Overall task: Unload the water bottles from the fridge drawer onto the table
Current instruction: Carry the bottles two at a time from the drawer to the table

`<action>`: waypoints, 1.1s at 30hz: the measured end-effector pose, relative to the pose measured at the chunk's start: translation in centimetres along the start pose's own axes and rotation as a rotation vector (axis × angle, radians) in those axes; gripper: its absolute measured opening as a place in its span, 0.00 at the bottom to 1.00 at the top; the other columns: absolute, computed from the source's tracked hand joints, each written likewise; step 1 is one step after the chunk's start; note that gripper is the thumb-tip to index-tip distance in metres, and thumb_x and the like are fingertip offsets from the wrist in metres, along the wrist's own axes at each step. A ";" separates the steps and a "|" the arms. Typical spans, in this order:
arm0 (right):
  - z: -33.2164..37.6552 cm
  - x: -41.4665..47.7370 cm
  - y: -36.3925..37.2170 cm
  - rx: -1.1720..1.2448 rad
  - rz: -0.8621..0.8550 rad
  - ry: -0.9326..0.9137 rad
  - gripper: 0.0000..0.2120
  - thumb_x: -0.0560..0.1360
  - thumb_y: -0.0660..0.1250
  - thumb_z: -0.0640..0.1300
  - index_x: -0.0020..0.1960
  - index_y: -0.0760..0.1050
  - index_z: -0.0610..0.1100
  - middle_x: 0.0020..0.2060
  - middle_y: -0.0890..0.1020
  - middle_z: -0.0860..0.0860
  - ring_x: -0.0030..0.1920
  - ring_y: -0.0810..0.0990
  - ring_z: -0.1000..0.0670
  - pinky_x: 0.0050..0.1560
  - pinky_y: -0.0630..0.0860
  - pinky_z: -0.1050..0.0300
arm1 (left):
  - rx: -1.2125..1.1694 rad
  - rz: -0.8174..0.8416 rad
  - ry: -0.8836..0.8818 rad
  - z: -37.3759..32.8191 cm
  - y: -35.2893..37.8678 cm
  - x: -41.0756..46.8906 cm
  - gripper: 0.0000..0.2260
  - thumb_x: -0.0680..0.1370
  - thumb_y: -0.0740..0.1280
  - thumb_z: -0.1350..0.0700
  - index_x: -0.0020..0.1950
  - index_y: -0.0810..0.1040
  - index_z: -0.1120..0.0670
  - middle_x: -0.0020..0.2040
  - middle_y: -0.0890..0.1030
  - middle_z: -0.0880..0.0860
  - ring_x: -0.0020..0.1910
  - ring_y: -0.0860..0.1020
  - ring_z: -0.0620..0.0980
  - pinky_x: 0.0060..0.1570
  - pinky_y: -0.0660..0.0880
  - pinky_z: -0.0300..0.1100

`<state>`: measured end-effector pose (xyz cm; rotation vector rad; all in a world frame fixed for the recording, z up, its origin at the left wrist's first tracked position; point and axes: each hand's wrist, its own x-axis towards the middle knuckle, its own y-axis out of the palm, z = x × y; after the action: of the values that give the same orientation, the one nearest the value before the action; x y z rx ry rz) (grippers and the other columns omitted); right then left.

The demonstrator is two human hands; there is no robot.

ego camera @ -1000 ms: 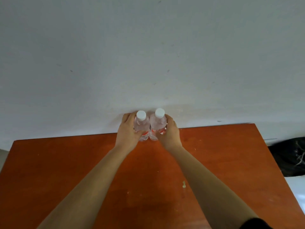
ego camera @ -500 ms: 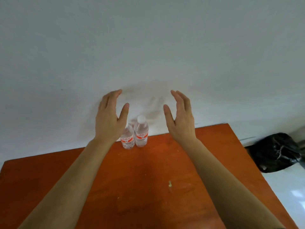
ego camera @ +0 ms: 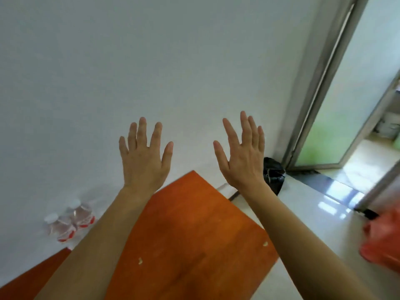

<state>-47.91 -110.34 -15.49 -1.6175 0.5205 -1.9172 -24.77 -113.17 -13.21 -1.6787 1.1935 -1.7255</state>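
Since the earlier frame the view has swung right and both hands have lifted off the bottles. The left hand [ego camera: 144, 163] and right hand [ego camera: 242, 161] hang in the air, fingers spread apart and holding nothing. Two bottles [ego camera: 69, 221] stand side by side, touching, at the back edge of the bench [ego camera: 194, 224] by the wall, blurred at lower left. No fridge drawer is in view. The step in hand looks like the trip back for more: best to turn fully, then set the next pair beside these, clear of the bench edge.
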 end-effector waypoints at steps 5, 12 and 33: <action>-17.4 -5.9 -14.0 -0.234 -0.065 0.172 0.28 0.82 0.52 0.63 0.78 0.64 0.53 0.80 0.55 0.41 0.80 0.51 0.40 0.78 0.50 0.37 | -0.128 -0.007 0.244 -20.8 0.4 -2.0 0.29 0.82 0.44 0.37 0.81 0.53 0.48 0.82 0.48 0.57 0.80 0.47 0.59 0.75 0.49 0.65; -37.0 -17.8 -33.4 -0.549 -0.149 0.487 0.28 0.82 0.53 0.62 0.77 0.65 0.50 0.79 0.57 0.39 0.80 0.54 0.38 0.77 0.51 0.35 | -0.353 0.039 0.593 -49.0 0.4 -8.8 0.30 0.81 0.49 0.39 0.81 0.54 0.50 0.81 0.50 0.60 0.80 0.50 0.61 0.74 0.54 0.66; -69.2 -37.1 -55.2 -0.981 -0.056 1.086 0.29 0.81 0.55 0.61 0.75 0.67 0.45 0.78 0.60 0.39 0.79 0.57 0.40 0.78 0.51 0.39 | -0.710 0.361 1.261 -102.8 8.8 -21.8 0.30 0.82 0.47 0.38 0.81 0.53 0.51 0.81 0.49 0.59 0.80 0.49 0.59 0.75 0.54 0.65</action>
<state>-121.43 -49.04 -22.34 -0.8057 2.0989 -2.6693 -121.80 -72.66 -20.87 -0.3194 2.6614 -2.2458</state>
